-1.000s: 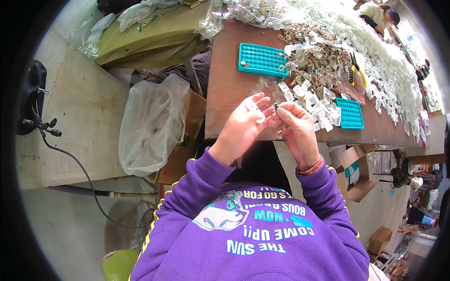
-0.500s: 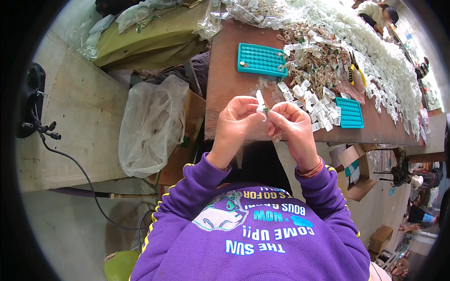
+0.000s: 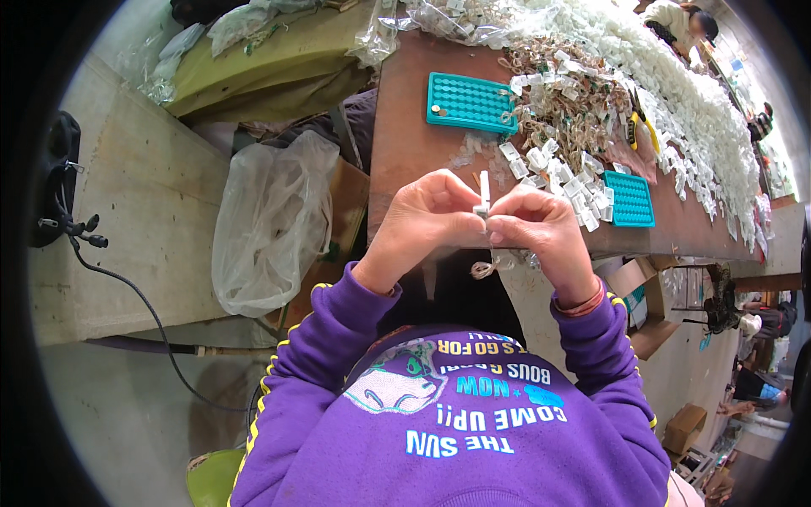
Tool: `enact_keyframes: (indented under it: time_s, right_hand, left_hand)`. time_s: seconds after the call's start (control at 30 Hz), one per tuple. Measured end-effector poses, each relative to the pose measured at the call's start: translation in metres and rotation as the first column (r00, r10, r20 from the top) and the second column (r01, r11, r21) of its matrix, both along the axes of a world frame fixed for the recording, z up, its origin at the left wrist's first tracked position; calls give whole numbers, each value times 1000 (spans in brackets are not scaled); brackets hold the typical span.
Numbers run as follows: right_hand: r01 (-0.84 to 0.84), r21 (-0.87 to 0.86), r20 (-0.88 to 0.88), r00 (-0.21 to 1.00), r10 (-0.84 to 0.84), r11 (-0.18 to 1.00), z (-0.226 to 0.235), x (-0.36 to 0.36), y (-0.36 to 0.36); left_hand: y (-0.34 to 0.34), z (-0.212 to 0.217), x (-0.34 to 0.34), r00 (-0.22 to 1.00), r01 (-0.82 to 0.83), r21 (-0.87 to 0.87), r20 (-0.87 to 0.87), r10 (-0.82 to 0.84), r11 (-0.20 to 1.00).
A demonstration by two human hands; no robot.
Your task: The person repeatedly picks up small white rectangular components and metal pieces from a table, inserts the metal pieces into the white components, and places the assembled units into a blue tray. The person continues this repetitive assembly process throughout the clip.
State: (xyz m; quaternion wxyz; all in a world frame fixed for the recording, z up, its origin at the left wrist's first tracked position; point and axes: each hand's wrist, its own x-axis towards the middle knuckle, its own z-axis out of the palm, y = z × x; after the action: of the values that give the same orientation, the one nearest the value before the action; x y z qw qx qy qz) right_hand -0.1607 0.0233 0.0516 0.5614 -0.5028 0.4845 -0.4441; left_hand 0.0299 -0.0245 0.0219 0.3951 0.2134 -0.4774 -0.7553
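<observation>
A small white plastic piece [image 3: 483,193] stands upright at frame centre, pinched between both hands; it looks light, stiff and easily dropped, best held by its lower end; left hand [image 3: 427,221] and right hand [image 3: 541,230] have fingertips closed on it; behind, a brown table [image 3: 405,127], teal trays [image 3: 470,103].

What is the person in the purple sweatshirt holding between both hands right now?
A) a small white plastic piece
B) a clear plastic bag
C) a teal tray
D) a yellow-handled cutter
A: the left hand and right hand meet at a small white plastic piece that stands upright between the fingertips, while both teal trays lie untouched on the brown table.
</observation>
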Motion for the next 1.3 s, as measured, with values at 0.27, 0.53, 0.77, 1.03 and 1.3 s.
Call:
enact_keyframes:
  time_s: [0.27,0.53,0.77,1.03,1.3]
  right_hand:
    - [-140,180,511,859,29,974,-18,1,-4]
    - [-32,57,9,999,31,998,5,-11,-1]
    - [7,77,88,996,-14,997,-3,-3,5]
    - [63,-77,-173,982,-76,995,2,3,7]
    - [135,-374,-368,886,-280,917,-3,23,17]
  left_hand:
    - [10,2,-12,997,-42,21,-59,43,999]
    - [10,-6,-21,933,-355,-129,20,361,926]
    - [8,-12,-23,951,-307,-108,11,310,945]
    - [4,-14,-24,941,-329,-170,22,337,929]
    - [19,-8,-42,900,-371,220,-154,408,902]
